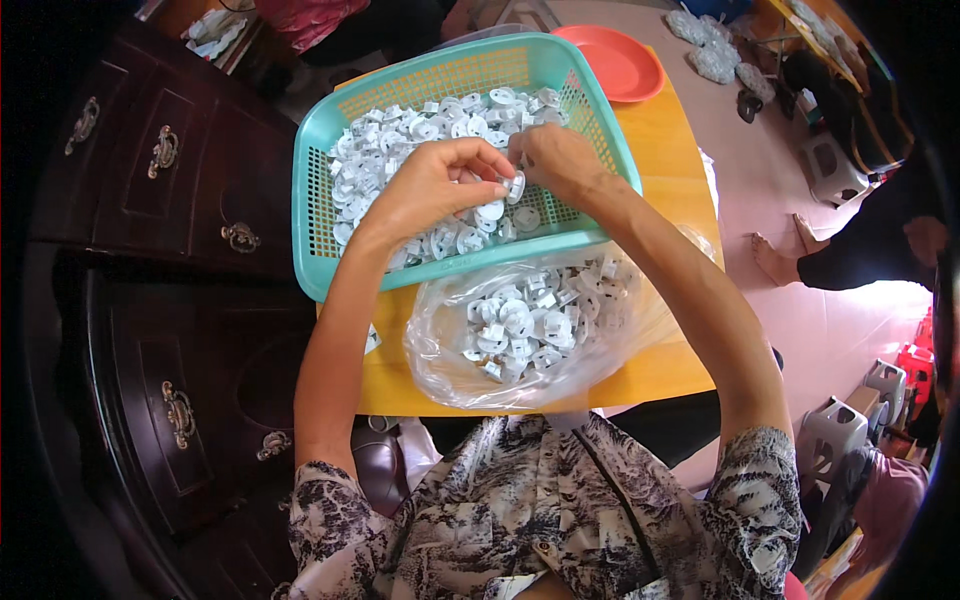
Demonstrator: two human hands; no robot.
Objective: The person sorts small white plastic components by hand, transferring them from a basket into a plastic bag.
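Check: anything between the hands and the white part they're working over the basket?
Nothing visible. Both the left hand and right hand already pinch the small white part directly, above the teal basket.

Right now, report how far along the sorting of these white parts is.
Done: a clear bag holds a pile of parts. In hand: left hand and right hand pinch one white part over the basket. Left: many parts in the basket.
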